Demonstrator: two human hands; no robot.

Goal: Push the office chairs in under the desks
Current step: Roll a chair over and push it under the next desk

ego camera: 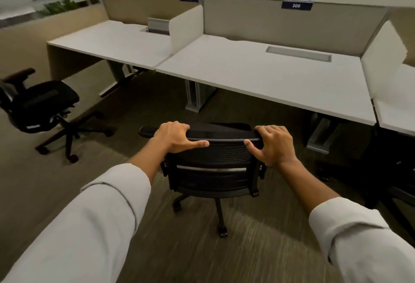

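Observation:
A black mesh office chair (215, 165) stands on the carpet in front of me, its back toward me, a short way out from the white desk labelled 308 (258, 73). My left hand (177, 136) grips the left end of the backrest's top edge. My right hand (275, 144) grips the right end of the same edge. A second black office chair (42, 103) stands at the far left, turned sideways and well out from the white desk labelled 307 (112, 40).
Beige partition panels (292, 22) run behind the desks, with white side dividers between them. Grey desk legs (195, 96) stand under the desks. A dark chair base (381, 170) sits at the right under the neighbouring desk. Plants stand at the far left.

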